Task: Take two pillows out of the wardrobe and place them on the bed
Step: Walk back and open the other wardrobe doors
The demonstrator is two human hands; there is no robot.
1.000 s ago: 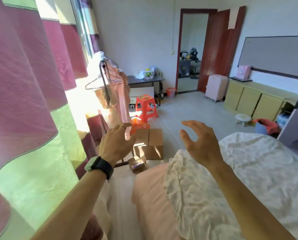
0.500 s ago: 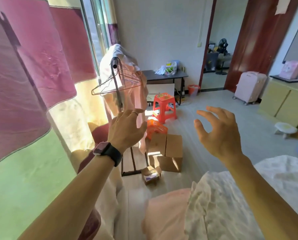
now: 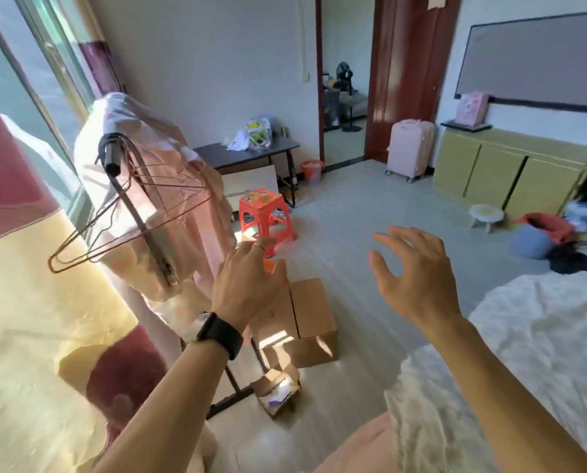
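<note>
The bed [image 3: 537, 336] lies at the lower right under a crumpled white cover, with a pink sheet edge [image 3: 356, 448] showing at its near corner. My left hand [image 3: 247, 285], with a black watch on the wrist, hovers open in mid-air over the cardboard boxes. My right hand [image 3: 415, 274] is raised beside it, fingers spread, holding nothing. No pillow and no wardrobe can be made out in this view.
A clothes rack [image 3: 141, 213] with wire hangers and pink garments stands at the left by the curtain [image 3: 29, 319]. Cardboard boxes [image 3: 305, 319], an orange stool [image 3: 263, 213], a dark desk [image 3: 247, 153], a pink suitcase [image 3: 409, 148] and low yellow-green cabinets [image 3: 510, 165] ring the floor.
The view has swung up and away from the bed toward the room. Both open hands stay raised in front, now over the floor and boxes instead of the bed corner.
</note>
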